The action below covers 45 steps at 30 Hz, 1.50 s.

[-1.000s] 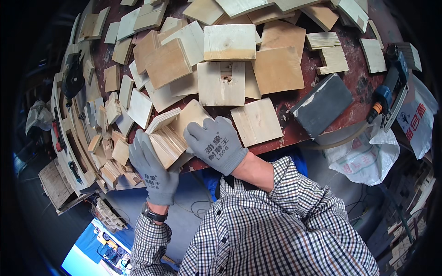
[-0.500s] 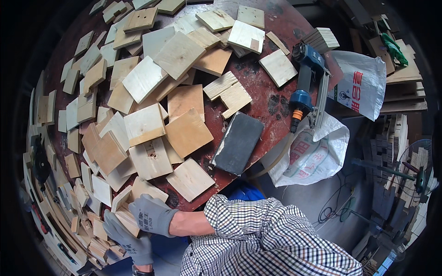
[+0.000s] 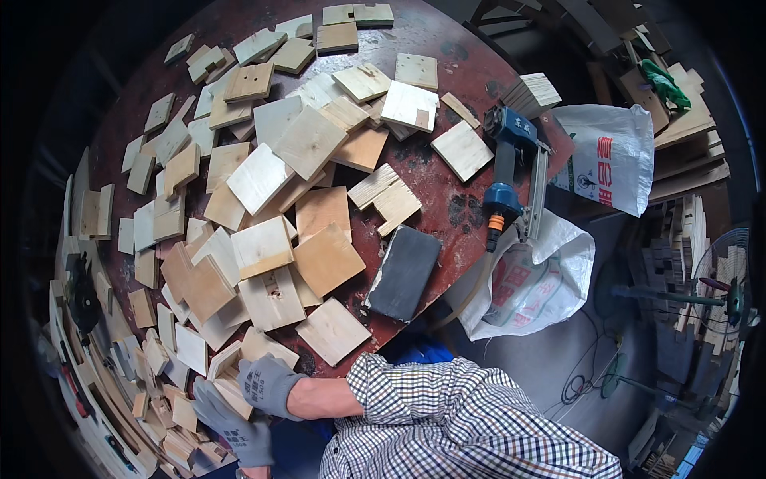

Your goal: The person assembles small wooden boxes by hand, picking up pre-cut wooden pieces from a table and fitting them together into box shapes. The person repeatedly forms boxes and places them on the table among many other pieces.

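Swung rightward since a second ago, my view shows a layered, pale-brown wooden stack (image 3: 230,392) slanting between grey-gloved left hand (image 3: 233,425) and grey-gloved right hand (image 3: 271,386) near the red desk (image 3: 435,201)'s edge, whether gripped I cannot tell.

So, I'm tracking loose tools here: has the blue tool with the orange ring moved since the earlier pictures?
No. The blue tool keeps its place against the dark block on the red table; the whole view has swung instead.
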### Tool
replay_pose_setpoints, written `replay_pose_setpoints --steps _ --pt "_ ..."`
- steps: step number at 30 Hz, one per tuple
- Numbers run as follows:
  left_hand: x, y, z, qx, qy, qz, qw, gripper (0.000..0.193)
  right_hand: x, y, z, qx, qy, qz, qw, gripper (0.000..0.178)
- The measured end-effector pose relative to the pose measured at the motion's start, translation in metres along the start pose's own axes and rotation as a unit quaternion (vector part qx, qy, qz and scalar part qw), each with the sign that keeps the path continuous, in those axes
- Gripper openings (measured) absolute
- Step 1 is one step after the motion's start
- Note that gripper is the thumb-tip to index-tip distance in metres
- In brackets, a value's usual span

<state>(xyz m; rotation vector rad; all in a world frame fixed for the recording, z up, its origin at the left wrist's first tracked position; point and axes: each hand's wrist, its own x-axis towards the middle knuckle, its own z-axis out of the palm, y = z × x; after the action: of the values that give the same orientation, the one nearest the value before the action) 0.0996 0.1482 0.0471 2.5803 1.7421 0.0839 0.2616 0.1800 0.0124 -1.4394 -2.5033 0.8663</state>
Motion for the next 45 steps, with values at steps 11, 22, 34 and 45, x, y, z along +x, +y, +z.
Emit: replay_pose_setpoints --steps 11,22,34,45 --pt "0.002 -0.009 0.006 -0.004 -0.001 0.006 1.000 0.116 0.014 -0.009 0.012 -0.062 -0.015 0.050 0.997 0.032" --pt "0.005 0.000 0.000 0.009 0.002 -0.008 1.000 0.110 -0.006 0.020 -0.062 0.048 -0.142 -0.063 0.987 0.048" --pt "0.015 0.007 -0.001 -0.046 -0.017 -0.004 0.999 0.105 -0.132 0.405 -0.306 -0.001 0.276 0.645 0.712 0.086" --pt "0.015 0.004 -0.003 -0.027 -0.016 -0.011 0.999 0.106 -0.138 0.521 -0.303 0.021 0.235 0.613 0.754 0.076"
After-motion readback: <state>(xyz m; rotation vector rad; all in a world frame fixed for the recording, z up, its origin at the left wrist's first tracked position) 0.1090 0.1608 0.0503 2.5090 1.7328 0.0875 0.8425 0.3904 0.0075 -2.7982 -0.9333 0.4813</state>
